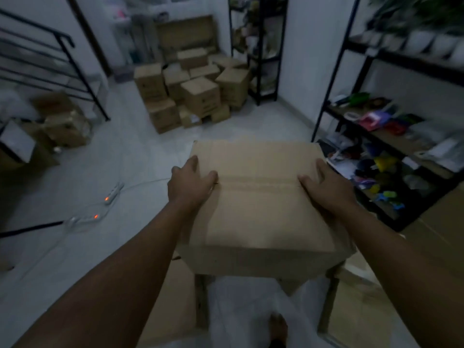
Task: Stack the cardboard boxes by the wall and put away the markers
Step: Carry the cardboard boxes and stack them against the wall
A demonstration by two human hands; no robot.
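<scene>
A large closed cardboard box is held up in front of me at waist height, its taped seam running across the top. My left hand grips its left edge and my right hand grips its right edge. Across the room, a pile of several cardboard boxes stands stacked against the far wall. No markers can be made out in this dim, blurred view.
A black shelf unit with coloured clutter lines the right side. Flattened cardboard lies at lower right and under the held box. Two power strips with orange lights and cables lie on the floor at left. More boxes sit beside a black stair rail.
</scene>
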